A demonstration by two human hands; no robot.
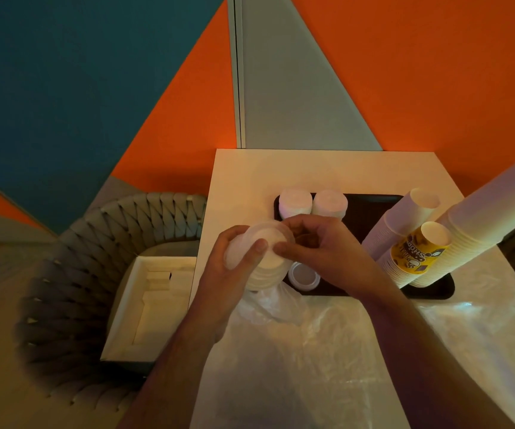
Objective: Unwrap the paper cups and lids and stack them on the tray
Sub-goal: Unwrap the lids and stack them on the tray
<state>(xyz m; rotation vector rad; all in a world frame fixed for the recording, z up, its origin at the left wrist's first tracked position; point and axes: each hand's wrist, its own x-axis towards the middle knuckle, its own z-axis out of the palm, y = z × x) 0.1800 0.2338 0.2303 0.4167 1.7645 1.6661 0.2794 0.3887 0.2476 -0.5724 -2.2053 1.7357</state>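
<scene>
A stack of lids (pixel 261 258) is gripped by the left hand (pixel 234 267) above the near left corner of the tray (pixel 373 212), while its top edge is pinched by the right hand (pixel 318 252). The lid step seems under way; placement beside the two lid stacks (pixel 312 204) is called for next. Tall cup stacks (pixel 435 239) crowd the right; loose plastic wrap (pixel 327 342) lies near, and a single lid (pixel 303 275) sits just below.

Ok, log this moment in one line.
left hand: holds white plastic lid stack | right hand: pinches top lid | black tray: paper cup stacks standing
</scene>
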